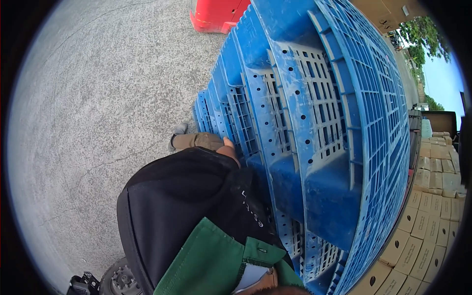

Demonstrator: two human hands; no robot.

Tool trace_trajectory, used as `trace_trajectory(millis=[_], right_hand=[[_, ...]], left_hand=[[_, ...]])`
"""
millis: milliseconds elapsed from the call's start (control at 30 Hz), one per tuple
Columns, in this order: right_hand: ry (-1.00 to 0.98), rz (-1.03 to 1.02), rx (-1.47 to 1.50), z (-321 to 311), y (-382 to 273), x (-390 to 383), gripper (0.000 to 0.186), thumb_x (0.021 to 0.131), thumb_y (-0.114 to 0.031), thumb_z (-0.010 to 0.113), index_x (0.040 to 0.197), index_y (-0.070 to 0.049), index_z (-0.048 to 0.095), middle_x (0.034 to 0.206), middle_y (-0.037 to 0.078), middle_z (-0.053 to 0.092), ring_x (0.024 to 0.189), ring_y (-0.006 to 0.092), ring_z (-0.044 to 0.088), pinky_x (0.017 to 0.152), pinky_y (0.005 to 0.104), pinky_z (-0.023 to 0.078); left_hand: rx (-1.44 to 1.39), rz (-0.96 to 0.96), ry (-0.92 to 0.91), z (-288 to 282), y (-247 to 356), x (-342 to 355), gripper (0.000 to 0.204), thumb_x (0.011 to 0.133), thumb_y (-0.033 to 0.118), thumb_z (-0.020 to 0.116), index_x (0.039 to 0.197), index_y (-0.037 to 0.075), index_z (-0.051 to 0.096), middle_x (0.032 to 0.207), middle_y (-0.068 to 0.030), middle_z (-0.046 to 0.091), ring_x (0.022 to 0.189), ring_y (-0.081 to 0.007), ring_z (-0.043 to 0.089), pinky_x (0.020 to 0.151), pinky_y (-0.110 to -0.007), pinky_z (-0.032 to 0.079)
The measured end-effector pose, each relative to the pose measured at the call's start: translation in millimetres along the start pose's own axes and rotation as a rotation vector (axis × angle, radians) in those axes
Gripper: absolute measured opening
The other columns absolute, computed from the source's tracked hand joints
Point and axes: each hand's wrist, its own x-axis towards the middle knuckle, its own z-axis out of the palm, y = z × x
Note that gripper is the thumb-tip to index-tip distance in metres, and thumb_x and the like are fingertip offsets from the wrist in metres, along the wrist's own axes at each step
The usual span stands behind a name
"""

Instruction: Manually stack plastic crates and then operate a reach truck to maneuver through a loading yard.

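Observation:
A tall stack of blue plastic pallets (291,98) fills the middle and right of the view, seen along its side. The pallets have slotted decks and dusty, pale edges. My left arm, in a black sleeve, reaches to the stack. Bare skin of my left hand (229,149) shows beside the lower pallets, close against their edge. Most of its fingers are hidden, so its grip cannot be made out. My right hand does not show. Below the hand are my brown trouser leg (197,142) and a grey shoe (179,129).
Rough grey concrete floor (113,88) lies to the left. A red machine body (216,14) stands beyond the pallets. Stacked brown cartons (418,231) line the right side, with another carton (386,12) at the top right. A black wheel (123,279) is at lower left.

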Motion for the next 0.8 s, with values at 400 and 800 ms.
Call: trace_trajectory(millis=[400, 800], right_hand=[[0.122, 0.046, 0.095, -79, 43, -25, 0.097, 0.087, -0.086, 0.042, 0.158, -0.021, 0.039, 0.167, 0.007, 0.033, 0.154, 0.0359, 0.026, 0.121, 0.0632, 0.022], [0.396, 0.056, 0.118, -242, 70, -146, 0.097, 0.086, -0.086, 0.043, 0.158, -0.021, 0.039, 0.167, 0.007, 0.033, 0.154, 0.0359, 0.027, 0.121, 0.0632, 0.022]], left_hand=[[-0.043, 0.121, 0.079, -42, -2, 25, 0.081, 0.092, 0.065, 0.060, 0.130, -0.006, 0.060, 0.121, -0.0250, 0.067, 0.110, -0.0392, 0.066, 0.094, -0.045, 0.054], [-0.016, 0.087, 0.186, -131, -193, 167, 0.078, 0.091, 0.064, 0.063, 0.124, -0.007, 0.067, 0.114, -0.0262, 0.072, 0.103, -0.0421, 0.071, 0.090, -0.046, 0.056]])
